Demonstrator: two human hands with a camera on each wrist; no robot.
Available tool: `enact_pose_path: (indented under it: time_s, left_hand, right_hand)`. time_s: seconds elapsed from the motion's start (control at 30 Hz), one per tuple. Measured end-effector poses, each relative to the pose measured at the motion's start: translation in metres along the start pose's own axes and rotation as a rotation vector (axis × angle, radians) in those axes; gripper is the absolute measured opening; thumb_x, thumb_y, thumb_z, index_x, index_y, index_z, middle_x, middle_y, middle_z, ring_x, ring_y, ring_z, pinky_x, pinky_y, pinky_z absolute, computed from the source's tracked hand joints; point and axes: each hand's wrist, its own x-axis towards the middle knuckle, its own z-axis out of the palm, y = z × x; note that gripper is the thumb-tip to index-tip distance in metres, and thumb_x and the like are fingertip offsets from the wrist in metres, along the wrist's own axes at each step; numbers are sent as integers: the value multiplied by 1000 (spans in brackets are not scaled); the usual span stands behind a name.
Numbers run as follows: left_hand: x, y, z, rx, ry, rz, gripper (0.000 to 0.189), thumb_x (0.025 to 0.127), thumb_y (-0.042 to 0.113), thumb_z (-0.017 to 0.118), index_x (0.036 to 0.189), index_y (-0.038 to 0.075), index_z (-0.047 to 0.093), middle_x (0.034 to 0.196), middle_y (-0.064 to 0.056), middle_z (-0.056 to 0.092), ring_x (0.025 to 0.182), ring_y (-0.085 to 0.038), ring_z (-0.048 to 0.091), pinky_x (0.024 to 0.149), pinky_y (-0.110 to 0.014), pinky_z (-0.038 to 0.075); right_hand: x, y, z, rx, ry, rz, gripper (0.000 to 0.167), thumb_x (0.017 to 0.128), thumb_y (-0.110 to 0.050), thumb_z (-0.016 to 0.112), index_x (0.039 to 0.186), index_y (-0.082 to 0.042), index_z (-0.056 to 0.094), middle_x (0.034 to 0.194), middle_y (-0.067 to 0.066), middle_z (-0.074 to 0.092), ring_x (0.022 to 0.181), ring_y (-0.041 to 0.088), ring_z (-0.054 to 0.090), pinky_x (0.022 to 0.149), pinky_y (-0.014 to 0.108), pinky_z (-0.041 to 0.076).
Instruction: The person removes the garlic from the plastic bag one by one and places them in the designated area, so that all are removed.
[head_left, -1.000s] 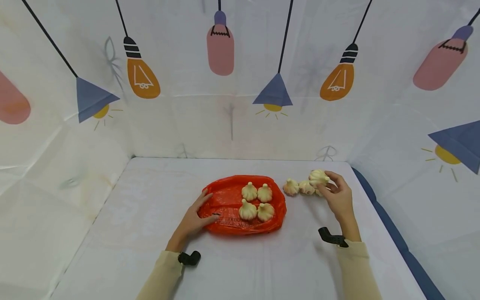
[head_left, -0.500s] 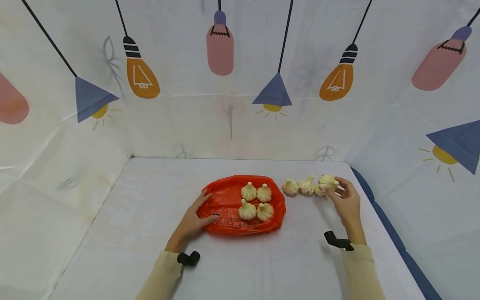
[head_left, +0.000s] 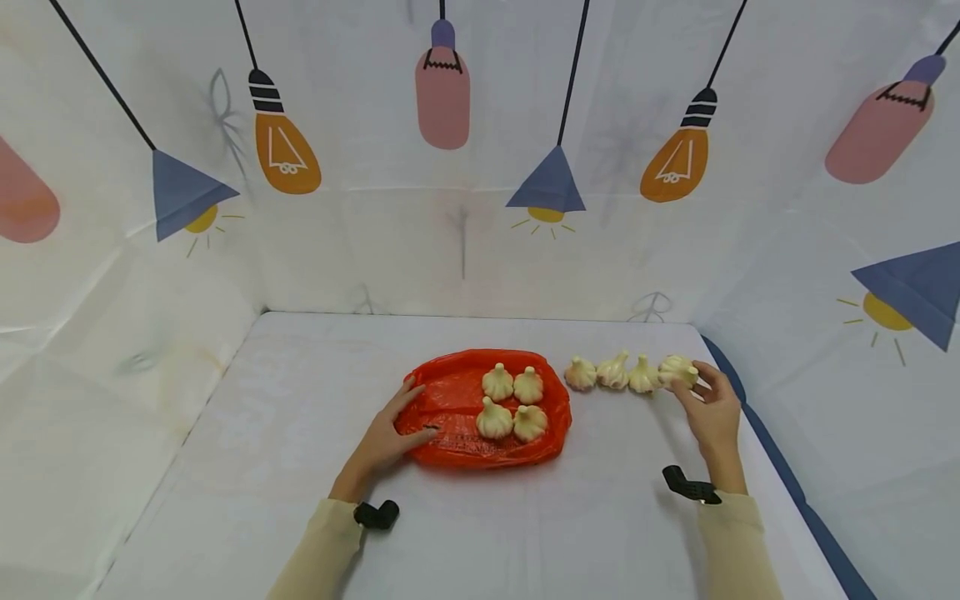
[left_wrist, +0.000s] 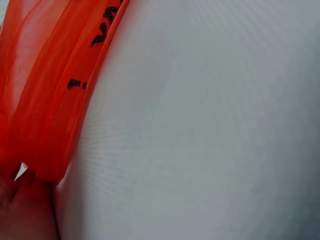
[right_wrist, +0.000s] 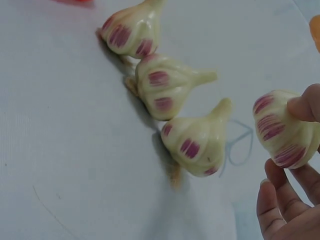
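Note:
In the head view my left hand (head_left: 380,439) rests at the left end of a red plastic bag (head_left: 450,375), thumb and fingers spread over its edge. On the right part of that bag sit several garlic bulbs (head_left: 497,420). To the right, my right hand (head_left: 714,417) pinches another garlic bulb (right_wrist: 280,131) between thumb and fingers, held at the end of a row of three. Purple streaks mark the pale bulbs of this row, and the middle garlic bulb (right_wrist: 162,85) touches its neighbours in the right wrist view.
A white table (head_left: 480,533) lies under everything, with a white curtain (head_left: 360,233) printed with lamps behind it. Dark blue cloth (head_left: 795,467) runs along the right edge. Black wrist cameras (head_left: 377,515) sit on both wrists.
My right hand has moved right and slightly nearer with its garlic bulb, passing over the row, whose third bulb now shows fully. My left hand and the bag have stayed put.

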Motion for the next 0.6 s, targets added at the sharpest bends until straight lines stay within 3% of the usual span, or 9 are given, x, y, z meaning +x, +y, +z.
enact_pose_path:
  time_s: [0.23,0.6]
  left_hand:
    - [0,2,1,-3,8,-1,84,87,34,83,159,24,40,173,7,18,161,-31,12,125,-65,18]
    - [0,1,0,7,6,-16,86,86,40,83,159,26,40,173,7,18,160,-32,13,125,-65,18]
  right_hand:
    - [3,8,-8,-55,14,55,53,91,-9,77,140,-11,59,125,-15,54,96,-6,59,73,3,51]
    - [9,23,-13,-142,0,121,58,95,-18,74,147,-8,51,147,12,50,94,-9,53,70,3,48]
